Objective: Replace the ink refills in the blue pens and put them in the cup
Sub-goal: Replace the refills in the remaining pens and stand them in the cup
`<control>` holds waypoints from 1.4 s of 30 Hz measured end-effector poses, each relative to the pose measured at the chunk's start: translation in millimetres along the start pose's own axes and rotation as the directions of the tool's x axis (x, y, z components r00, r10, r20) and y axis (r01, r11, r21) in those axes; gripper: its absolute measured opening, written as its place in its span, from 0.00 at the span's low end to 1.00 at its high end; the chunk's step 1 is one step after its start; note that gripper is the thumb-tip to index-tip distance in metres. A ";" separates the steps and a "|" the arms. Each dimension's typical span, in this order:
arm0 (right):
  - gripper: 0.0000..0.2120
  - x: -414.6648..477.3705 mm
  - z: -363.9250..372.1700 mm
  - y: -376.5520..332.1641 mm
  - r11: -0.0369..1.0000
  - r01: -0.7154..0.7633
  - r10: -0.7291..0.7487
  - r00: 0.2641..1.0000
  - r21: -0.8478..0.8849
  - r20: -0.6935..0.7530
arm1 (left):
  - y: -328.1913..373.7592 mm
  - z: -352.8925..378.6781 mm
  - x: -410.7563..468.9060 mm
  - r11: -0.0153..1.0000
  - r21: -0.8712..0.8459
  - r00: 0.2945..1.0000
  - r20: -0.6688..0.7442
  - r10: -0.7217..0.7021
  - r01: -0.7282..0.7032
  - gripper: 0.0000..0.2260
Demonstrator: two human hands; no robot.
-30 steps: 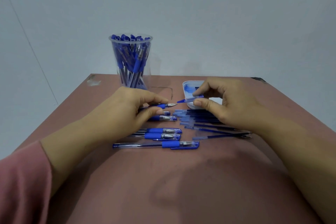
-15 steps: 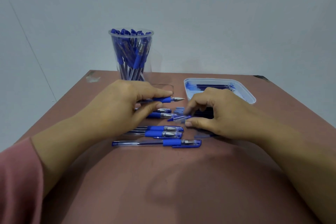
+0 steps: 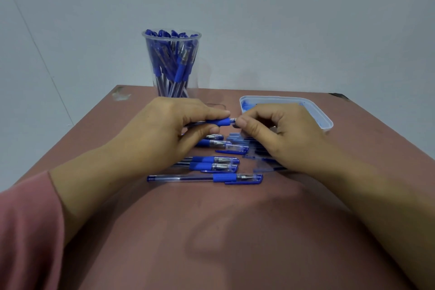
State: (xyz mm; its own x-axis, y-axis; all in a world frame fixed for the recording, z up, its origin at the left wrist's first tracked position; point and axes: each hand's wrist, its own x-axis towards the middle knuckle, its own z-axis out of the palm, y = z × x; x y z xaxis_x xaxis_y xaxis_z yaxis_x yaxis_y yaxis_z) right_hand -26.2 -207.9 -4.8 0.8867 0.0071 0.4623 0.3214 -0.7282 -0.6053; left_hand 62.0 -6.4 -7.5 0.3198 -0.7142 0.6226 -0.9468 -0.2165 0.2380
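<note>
Now | left hand (image 3: 162, 129) fingers curl round pen (image 3: 222, 122) at blue grip | right hand (image 3: 277, 134) fingers pinch its tip

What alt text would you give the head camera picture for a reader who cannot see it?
A person's left hand grips a blue pen while the right hand pinches its tip, over a reddish-brown table. More capped pens and loose refills lie beneath the hands; a clear cup full of pens stands behind, a white tray at right.

Pen (image 3: 219, 122) tip behind right fingers (image 3: 256, 114), refills (image 3: 234, 136) (partly) under right hand (image 3: 284, 135)
</note>
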 end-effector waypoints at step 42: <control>0.18 -0.4 -2.6 -0.9 0.988 -0.120 0.118 0.993 0.096 0.029 | -2.9 0.3 0.3 0.998 0.037 0.999 -0.004 -0.054 0.054 0.12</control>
State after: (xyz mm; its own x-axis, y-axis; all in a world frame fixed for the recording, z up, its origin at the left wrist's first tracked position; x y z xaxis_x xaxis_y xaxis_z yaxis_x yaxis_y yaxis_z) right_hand -27.7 -209.1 -2.7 0.9277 -0.0591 0.3686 0.2428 -0.6545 -0.7160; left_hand 64.8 -6.2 -8.2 0.3704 -0.6987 0.6120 -0.9289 -0.2792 0.2434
